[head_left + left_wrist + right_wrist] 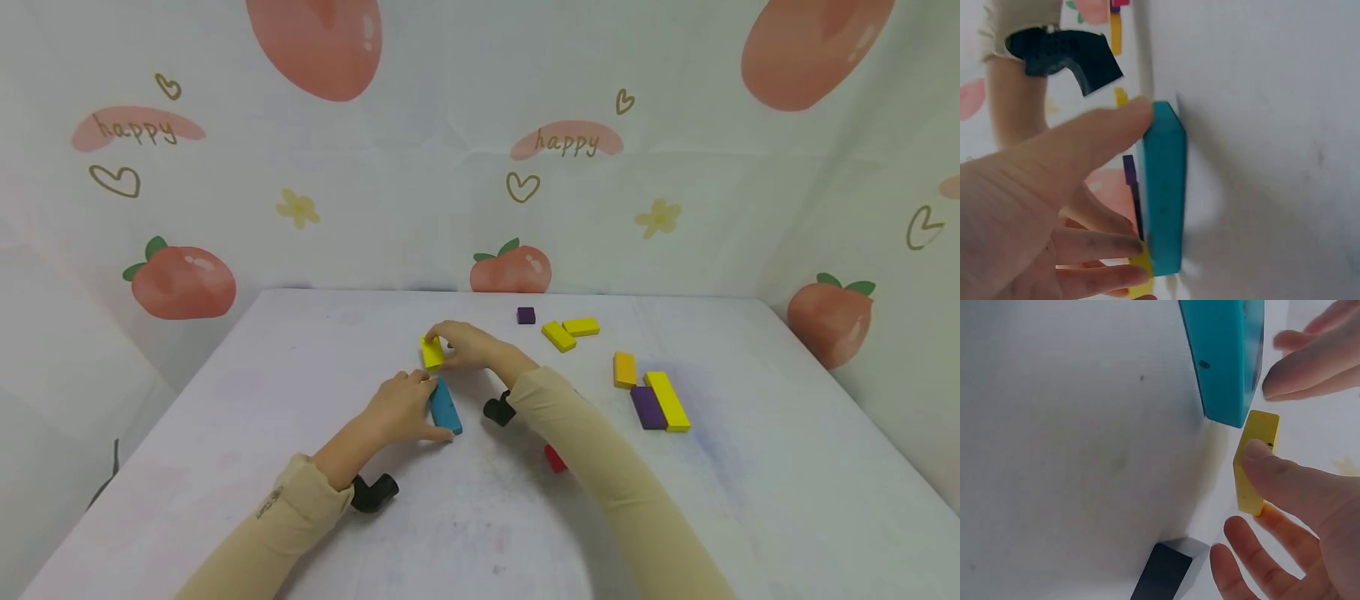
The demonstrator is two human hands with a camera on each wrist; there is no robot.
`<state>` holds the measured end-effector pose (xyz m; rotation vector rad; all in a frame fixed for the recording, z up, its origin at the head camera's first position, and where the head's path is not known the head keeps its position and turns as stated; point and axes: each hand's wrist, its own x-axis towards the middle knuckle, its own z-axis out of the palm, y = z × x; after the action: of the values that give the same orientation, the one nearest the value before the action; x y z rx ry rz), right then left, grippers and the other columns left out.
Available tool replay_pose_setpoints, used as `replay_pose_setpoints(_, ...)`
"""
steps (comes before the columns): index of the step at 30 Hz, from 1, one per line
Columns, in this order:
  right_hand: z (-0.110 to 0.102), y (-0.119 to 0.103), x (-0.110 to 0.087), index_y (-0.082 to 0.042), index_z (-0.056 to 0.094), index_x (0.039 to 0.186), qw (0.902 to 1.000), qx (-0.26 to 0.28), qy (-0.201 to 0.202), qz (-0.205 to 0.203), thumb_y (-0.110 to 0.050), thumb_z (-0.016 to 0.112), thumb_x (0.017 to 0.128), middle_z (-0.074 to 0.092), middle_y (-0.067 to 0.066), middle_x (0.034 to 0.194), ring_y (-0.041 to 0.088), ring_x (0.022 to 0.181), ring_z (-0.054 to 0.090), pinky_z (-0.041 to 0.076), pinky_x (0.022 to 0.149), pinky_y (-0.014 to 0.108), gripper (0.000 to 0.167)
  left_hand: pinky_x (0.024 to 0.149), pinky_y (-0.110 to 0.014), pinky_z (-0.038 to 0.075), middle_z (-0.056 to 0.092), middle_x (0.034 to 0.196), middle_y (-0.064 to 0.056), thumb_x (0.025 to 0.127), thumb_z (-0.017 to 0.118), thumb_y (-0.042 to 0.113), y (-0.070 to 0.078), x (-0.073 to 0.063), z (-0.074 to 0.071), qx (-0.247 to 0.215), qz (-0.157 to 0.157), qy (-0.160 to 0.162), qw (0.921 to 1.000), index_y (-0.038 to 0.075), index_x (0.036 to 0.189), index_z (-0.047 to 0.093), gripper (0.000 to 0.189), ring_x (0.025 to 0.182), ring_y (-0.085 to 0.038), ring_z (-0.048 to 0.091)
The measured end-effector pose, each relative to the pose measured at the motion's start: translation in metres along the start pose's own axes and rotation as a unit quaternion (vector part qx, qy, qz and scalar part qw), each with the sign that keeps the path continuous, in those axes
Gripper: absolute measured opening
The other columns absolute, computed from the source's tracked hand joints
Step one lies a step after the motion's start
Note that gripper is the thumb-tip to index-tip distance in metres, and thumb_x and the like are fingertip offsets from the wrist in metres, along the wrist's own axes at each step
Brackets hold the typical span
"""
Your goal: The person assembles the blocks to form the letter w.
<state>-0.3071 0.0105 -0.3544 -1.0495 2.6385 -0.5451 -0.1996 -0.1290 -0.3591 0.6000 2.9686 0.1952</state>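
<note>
My left hand [401, 408] holds a blue block [446, 407] lengthwise, thumb at its near end and fingers by its far end. In the left wrist view the thumb tip is right at the tapered end of the blue block [1165, 194]. Just beyond the blue block lies a yellow block [431, 353], which my right hand [468, 346] pinches. The right wrist view has the thumb on top of the yellow block [1254, 469] and a finger at its end. A dark block [1163, 572] stands near the right fingers, mostly hidden by the hand in the head view.
A small purple block [527, 316] and two yellow blocks [558, 337] lie at the back. To the right are an orange block [624, 370], a purple block [648, 408] and a long yellow block [667, 402]. A red block [555, 458] is partly under the right sleeve.
</note>
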Motion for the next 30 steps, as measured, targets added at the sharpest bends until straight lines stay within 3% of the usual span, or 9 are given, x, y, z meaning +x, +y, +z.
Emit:
replay_pose_setpoints(8,0.0019,-0.0054,0.0012,-0.009,0.048,0.130,0.9996,0.017,-0.023,0.001,-0.011,0.062,0.089,0.047,0.008,0.139,0.025,0.115,0.055,0.042,0.103,0.033,0.044,0.091,-0.049,0.047,0.058,0.126,-0.017,0.079,0.071,0.041,0.0081,-0.0094,-0.0021,0.010,0.015,0.008,0.9998,-0.002,0.119,0.061,0.059,0.106,-0.037,0.056)
replay_pose_setpoints(30,0.0056,-0.0039,0.0063,-0.009,0.046,0.132,0.9980,0.036,-0.053,-0.005,-0.010,0.060,0.090,0.044,0.009,0.142,0.026,0.113,0.053,0.043,0.102,0.033,0.044,0.091,-0.049,0.047,0.059,0.125,-0.016,0.078,0.073,0.040,0.0096,-0.0103,-0.0010,-0.003,0.011,0.009,0.9999,-0.002,0.117,0.061,0.059,0.105,-0.036,0.057)
